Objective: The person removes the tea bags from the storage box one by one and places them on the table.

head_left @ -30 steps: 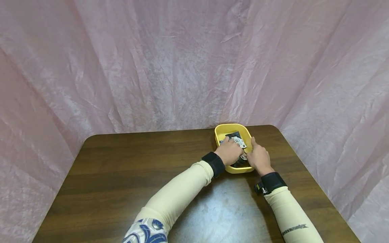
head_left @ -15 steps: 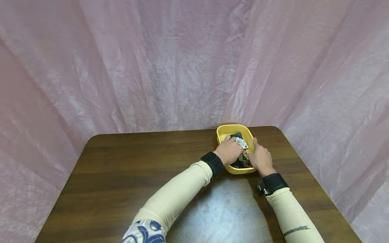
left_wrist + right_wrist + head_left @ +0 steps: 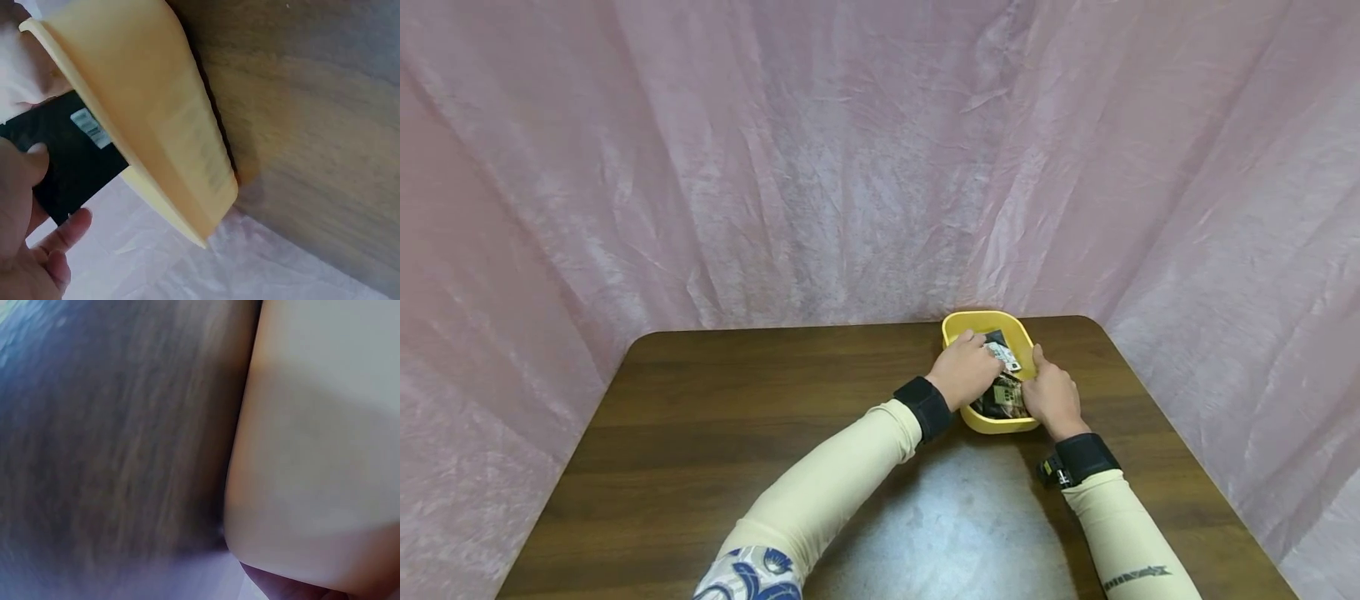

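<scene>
A yellow plastic bin [image 3: 997, 426] stands at the table's far right, holding flat packets. My left hand [image 3: 966, 371] reaches over its left side. In the left wrist view, that hand [image 3: 15, 206] pinches a dark flat packet [image 3: 84, 159] with a white barcode label, partly rising above the bin's rim. My right hand [image 3: 1052, 400] grips the bin's right wall at the rim. The right wrist view shows mostly the bin's outer wall [image 3: 312, 437]. Inside the bin are a packet with a white printed label [image 3: 1003, 357] and a dark packet with a greenish panel [image 3: 1006, 398].
The brown wooden table [image 3: 737, 400] stretches away to the left of the bin. Behind it hangs a pink curtain [image 3: 820, 167], close to the bin's far side. Light glares on the tabletop between the forearms.
The front packet's printed face with its greenish panel has come into view between the hands. Bin and table both sit slightly further right in the head view. The right hand keeps its grip.
</scene>
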A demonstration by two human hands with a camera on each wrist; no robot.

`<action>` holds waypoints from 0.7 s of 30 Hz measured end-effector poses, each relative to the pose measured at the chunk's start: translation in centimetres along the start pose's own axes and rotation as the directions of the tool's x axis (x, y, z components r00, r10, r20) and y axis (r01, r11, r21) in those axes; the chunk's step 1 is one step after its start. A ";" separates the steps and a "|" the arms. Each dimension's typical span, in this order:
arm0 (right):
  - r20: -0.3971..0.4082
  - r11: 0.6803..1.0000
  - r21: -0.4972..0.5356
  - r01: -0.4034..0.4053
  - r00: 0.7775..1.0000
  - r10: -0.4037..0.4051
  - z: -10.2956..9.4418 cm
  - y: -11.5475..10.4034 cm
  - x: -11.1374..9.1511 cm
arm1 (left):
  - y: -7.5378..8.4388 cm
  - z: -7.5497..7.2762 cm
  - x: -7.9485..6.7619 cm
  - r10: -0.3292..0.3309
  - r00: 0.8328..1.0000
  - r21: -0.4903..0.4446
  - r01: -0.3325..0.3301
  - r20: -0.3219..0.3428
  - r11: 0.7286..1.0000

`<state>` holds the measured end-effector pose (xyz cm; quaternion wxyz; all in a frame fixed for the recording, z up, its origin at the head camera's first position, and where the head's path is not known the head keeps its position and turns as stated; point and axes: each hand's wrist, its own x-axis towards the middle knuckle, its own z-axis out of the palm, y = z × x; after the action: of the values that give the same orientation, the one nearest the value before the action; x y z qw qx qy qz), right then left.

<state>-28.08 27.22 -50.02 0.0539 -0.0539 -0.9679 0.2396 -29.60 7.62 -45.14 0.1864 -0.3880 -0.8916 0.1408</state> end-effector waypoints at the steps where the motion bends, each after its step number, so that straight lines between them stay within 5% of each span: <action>1: 0.000 1.000 0.002 0.000 1.000 0.000 0.0 0.0 0.0 | -0.1 -0.1 -0.1 -0.007 1.000 0.010 0.007 -0.014 1.000; 12: -0.008 1.000 0.008 0.013 1.000 -0.013 0.1 -0.1 0.0 | -2.3 -2.2 -2.1 -0.114 0.984 -0.129 0.097 -0.134 0.987; 21: -0.012 1.000 0.011 0.007 1.000 -0.007 0.0 0.1 0.0 | -5.4 -1.9 -6.6 -0.219 0.927 -0.238 0.149 -0.305 0.960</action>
<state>-28.12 27.30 -50.02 0.0606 -0.0515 -0.9664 0.2445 -28.09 -0.66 -42.76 0.3027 -0.3377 -0.8904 -0.0395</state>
